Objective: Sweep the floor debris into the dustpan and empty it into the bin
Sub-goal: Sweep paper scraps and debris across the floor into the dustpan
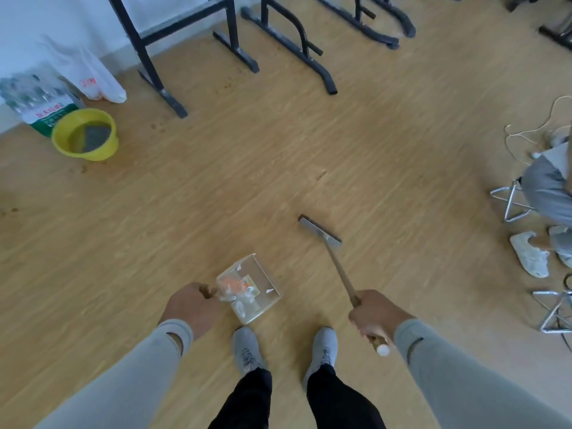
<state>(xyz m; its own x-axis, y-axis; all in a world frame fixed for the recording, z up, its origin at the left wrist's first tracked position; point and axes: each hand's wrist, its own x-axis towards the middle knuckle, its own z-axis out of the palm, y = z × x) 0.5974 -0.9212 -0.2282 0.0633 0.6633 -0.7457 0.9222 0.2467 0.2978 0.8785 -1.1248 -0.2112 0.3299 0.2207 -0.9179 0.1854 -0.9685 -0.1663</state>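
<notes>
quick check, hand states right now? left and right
Left hand: fingers curled round the dustpan handle, holding it; debris inside.
Right hand: fingers curled round the broom handle, holding it.

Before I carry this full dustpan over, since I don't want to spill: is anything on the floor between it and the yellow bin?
Nothing visible blocks it. The dustpan, held by the left hand, has bare wood floor all the way to the yellow bin. The black frame legs stand right of that line.
</notes>
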